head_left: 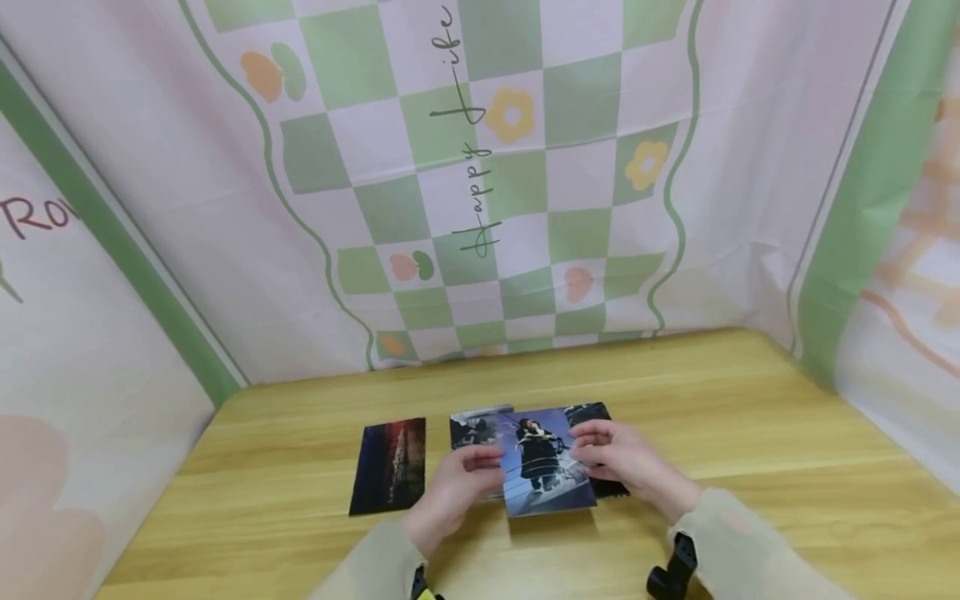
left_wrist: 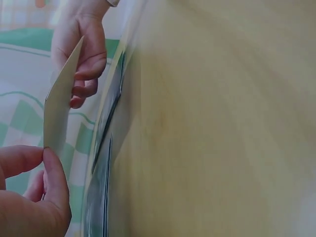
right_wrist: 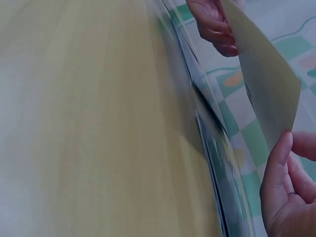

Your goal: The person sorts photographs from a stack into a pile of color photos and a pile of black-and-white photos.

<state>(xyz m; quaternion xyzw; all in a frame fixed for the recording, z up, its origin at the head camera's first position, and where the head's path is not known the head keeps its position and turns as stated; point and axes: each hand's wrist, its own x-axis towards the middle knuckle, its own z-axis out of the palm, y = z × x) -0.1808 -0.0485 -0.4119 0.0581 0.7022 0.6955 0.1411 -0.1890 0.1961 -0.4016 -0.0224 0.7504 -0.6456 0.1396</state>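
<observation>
Picture card (head_left: pixel 542 475) hangs above the wooden table (head_left: pixel 270 500), opposite edges pinched by left hand (head_left: pixel 459 492) and right hand (head_left: pixel 628 458), seemingly being positioned, so the next move likely calls for level lowering.

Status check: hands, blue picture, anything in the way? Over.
Left hand, right hand pinching blue picture. Held above table. Two other pictures partly hidden by it. No blockage seen.

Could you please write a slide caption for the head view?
Left hand and right hand hold a blue picture card above a wooden table, where other picture cards lie.
</observation>
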